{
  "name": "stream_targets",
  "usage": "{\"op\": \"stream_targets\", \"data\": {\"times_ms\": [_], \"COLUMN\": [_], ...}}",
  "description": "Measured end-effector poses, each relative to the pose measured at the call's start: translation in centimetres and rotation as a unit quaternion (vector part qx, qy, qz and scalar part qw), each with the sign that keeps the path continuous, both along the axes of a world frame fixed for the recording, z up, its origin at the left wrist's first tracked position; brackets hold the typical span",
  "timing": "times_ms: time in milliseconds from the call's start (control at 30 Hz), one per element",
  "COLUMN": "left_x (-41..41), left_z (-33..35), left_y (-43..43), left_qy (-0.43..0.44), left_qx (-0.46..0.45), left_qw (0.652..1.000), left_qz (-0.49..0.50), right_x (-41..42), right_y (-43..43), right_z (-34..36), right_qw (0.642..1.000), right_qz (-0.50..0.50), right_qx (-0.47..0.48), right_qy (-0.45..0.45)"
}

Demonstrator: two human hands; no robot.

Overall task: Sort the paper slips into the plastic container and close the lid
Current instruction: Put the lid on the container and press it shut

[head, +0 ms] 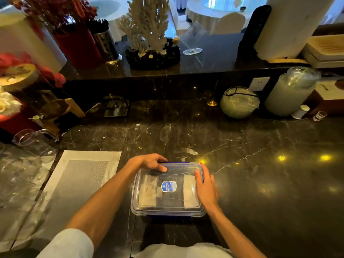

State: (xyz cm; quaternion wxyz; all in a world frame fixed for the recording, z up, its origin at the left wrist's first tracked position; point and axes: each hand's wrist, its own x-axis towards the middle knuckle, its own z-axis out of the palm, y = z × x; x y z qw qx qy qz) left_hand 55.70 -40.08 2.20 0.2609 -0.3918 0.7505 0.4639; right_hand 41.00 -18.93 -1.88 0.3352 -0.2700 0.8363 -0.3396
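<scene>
A clear plastic container [141,205] with blue clasps sits on the dark marble counter near the front edge. Its transparent lid [168,203], bearing a blue sticker, lies on top of it. Pale paper slips [148,190] show through the lid, at the left and right ends inside. My left hand [150,162] rests on the lid's far left corner, thumb on top and fingers over the far rim. My right hand [204,187] presses flat along the lid's right edge.
A grey woven placemat [78,175] lies left of the container. A clear pitcher [35,140] stands at the far left. A round glass bowl [239,102] and a tall jar [292,92] stand at the back right, under a raised ledge with decorations.
</scene>
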Motion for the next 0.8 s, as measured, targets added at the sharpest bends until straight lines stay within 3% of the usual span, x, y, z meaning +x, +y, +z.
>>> {"op": "stream_targets", "data": {"times_ms": [233, 333, 467, 600, 733, 800], "left_x": [1.9, 2.1, 1.5, 1.3, 1.2, 1.9], "left_z": [-1.5, -1.7, -1.4, -1.3, -2.3, -3.6], "left_y": [1.7, 2.4, 3.0, 4.1, 6.7, 8.1], "left_qy": [0.135, 0.144, 0.161, 0.144, 0.099, 0.104], "left_qx": [-0.111, -0.179, -0.205, -0.244, -0.336, -0.339], "left_qw": [0.983, 0.97, 0.959, 0.95, 0.934, 0.934], "left_qz": [0.057, 0.082, 0.11, 0.133, 0.074, 0.037], "right_x": [0.2, 0.2, 0.2, -1.2, -2.6, -2.4], "right_y": [0.0, 0.1, -0.1, 0.9, 5.3, 7.3], "right_z": [0.1, 0.4, 0.9, 1.3, 0.6, -0.1], "right_qw": [1.0, 1.0, 1.0, 0.975, 0.94, 0.91], "right_qz": [-0.006, -0.008, 0.002, -0.016, -0.009, 0.005], "right_qx": [-0.015, -0.015, -0.013, -0.034, 0.052, 0.094], "right_qy": [-0.008, -0.011, -0.025, -0.22, -0.338, -0.405]}}
